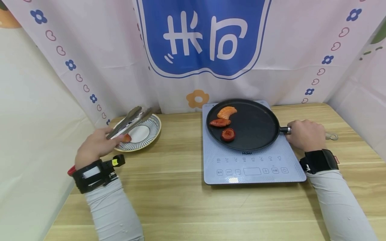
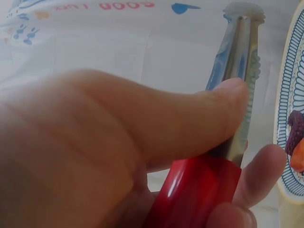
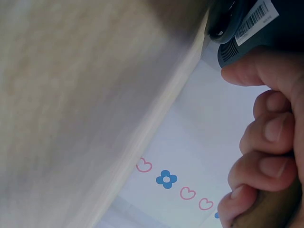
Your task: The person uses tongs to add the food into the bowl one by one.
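Observation:
My left hand [image 1: 98, 144] grips a pair of metal tongs [image 1: 129, 122] by the red handle [image 2: 194, 190], with the thumb laid along the metal. The tongs' tips hang over a white plate [image 1: 157, 132] with a striped rim. Orange and dark purple food pieces [image 2: 295, 137] lie on the plate, partly cut off in the left wrist view. On the right, my right hand [image 1: 307, 135] has its fingers curled round the handle [image 3: 270, 209] of a black flat pan [image 1: 253, 124]. Toward the pan's left side sit an orange salmon-like piece [image 1: 227, 112], a reddish elongated piece [image 1: 220, 123] and a round red piece [image 1: 228, 134].
Under the pan is a pale blue induction cooker [image 1: 256, 177] with a touch panel along its front. The wooden table [image 1: 169, 194] carries everything. A printed white cloth [image 1: 114, 47] hangs behind it, and more white cloth stands at both sides.

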The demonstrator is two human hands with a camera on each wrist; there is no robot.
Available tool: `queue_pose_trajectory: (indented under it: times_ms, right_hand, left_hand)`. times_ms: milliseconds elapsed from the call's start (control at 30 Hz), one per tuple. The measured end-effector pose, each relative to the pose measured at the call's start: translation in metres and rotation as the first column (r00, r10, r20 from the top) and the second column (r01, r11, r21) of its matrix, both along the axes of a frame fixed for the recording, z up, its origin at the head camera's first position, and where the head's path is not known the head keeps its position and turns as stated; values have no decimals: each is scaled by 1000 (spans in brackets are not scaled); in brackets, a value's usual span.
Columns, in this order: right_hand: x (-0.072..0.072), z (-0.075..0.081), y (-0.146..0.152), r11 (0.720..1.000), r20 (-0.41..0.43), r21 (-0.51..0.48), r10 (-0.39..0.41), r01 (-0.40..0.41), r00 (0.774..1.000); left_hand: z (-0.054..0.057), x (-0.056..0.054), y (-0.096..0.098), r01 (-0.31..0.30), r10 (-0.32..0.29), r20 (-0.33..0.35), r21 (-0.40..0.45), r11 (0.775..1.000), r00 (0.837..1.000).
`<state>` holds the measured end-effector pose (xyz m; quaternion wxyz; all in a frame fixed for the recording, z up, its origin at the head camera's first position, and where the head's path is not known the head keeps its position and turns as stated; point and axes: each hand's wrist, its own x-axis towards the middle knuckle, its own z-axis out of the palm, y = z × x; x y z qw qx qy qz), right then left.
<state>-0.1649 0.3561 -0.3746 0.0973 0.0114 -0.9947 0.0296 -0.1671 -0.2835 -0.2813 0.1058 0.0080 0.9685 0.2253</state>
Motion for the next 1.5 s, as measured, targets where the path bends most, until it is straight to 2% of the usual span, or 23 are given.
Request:
queue_pose_trajectory:
  times_ms: [167,300,567,767,1067,1500]
  right_hand:
    - [1,0,1,1000,15,-1,-5,5,1000]
    - [0,0,0,1000,11,-1,-9,9,1000]
    - [0,-2,1,1000,-11,0,-6,6,1000]
    - [-1,-1,1,1000,-11,-2,-6,6,1000]
    - [0,1,0,1000,3,-7,-6,6,1000]
    - [-1,1,0,1000,12,-1,-9,9,1000]
  left_hand:
    - [1,2,-4,-9,8,38,29,1000,999]
    - [1,3,-9,-40,40,75,3,999,996]
    - [0,3,-15,-67,71,87,-47,997,994]
    - [0,4,-17,-95,99,108,-44,994,989]
    - [-3,7,-20,-109,112,126,-30,994,986]
    - [-7,6,-24,-175,179,137,-44,984,974]
